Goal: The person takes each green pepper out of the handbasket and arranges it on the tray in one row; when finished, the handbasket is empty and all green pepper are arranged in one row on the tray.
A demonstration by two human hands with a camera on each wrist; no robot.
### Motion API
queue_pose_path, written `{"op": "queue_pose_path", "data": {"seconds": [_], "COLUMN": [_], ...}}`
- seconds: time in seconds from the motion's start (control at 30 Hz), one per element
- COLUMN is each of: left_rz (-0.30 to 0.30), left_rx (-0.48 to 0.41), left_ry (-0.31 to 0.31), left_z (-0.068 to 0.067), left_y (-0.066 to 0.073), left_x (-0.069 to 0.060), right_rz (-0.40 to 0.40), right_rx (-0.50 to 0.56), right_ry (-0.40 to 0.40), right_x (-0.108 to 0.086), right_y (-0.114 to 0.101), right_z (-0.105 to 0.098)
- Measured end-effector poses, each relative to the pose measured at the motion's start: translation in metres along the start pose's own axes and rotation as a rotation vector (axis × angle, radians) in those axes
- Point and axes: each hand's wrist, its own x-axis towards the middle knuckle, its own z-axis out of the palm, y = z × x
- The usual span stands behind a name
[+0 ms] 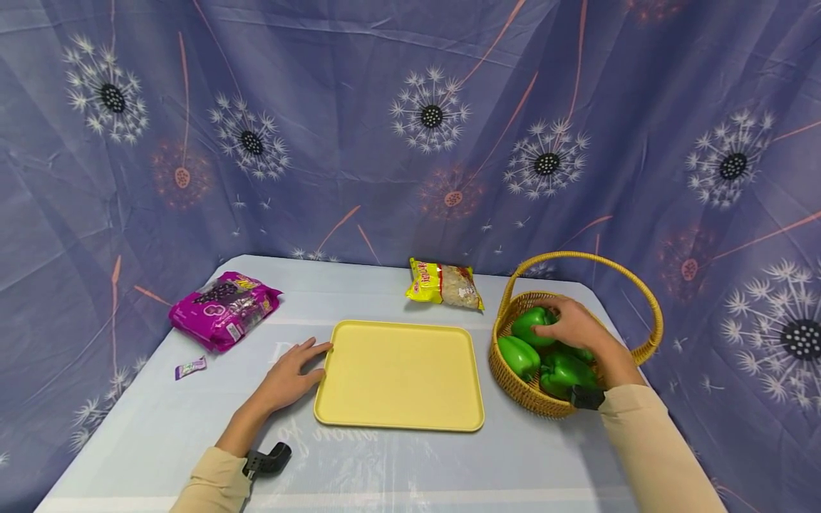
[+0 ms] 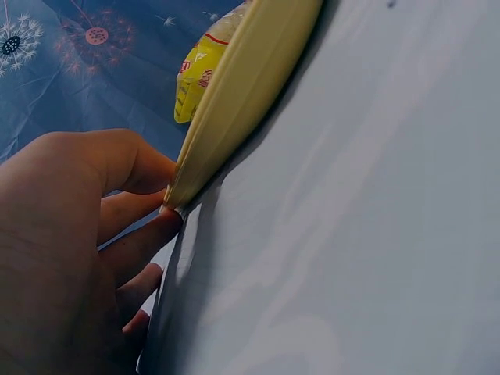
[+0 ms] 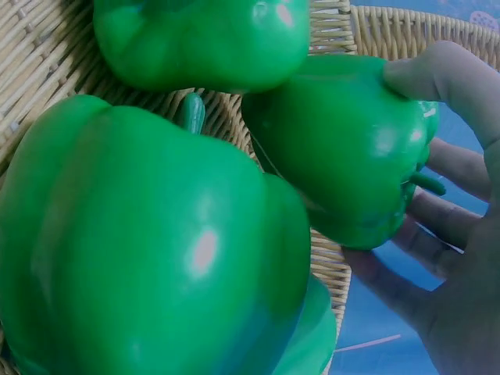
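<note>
Dandelion curtain [image 1: 359, 171] behind a pale table [image 1: 410, 470], one green pepper [image 1: 531, 326] in my grasp

With my right hand [image 1: 573, 328] I grasp that pepper inside the wicker basket [image 1: 516, 394], thumb on one side and fingers spread round the other, likely because such a smooth, bulging shape needs support from both sides. More peppers [image 1: 519, 356] crowd beside it, kept together by the basket's raised wall (its tall handle [image 1: 580, 254] arches beyond my hand, so it seems not to hinder my reach).

My left hand [image 1: 285, 377] grips nothing: its fingers lie relaxed, with fingertips touching the left rim of the yellow tray [image 1: 398, 377], I'd judge to steady it. That tray lies flat, just left of the basket.

Farther out, a yellow snack bag [image 1: 442, 285] lies beyond the tray, near the curtain, away from both hands. Over to the left, a purple bag [image 1: 224, 311] rests near the table's edge, a small packet [image 1: 190, 368] just in front.
</note>
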Motion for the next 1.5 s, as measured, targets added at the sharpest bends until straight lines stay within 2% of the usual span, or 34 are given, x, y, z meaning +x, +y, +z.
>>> {"op": "queue_pose_path", "data": {"seconds": [0.4,0.67,1.07,1.23,1.5], "left_rz": [-0.006,-0.010,-0.014,-0.017,-0.009], "left_rx": [-0.016,-0.018,-0.019,-0.020,-0.020], "left_ry": [-0.004,0.000,0.005,0.000,0.002], "left_z": [0.001,0.002,0.003,0.003,0.003], "left_y": [-0.001,-0.002,-0.003,-0.003,-0.004], "left_x": [0.000,-0.002,-0.001,-0.001,-0.001], "right_rz": [-0.046,-0.092,-0.092,-0.094,-0.158], "right_rx": [0.026,-0.005,-0.037,-0.045,-0.048], "right_ry": [0.056,0.081,0.108,0.107,0.112], "right_x": [0.002,0.002,-0.003,-0.003,-0.004], "right_y": [-0.004,-0.011,-0.022,-0.029,-0.047], "right_z": [0.000,-0.002,-0.007,-0.008,-0.011]}}
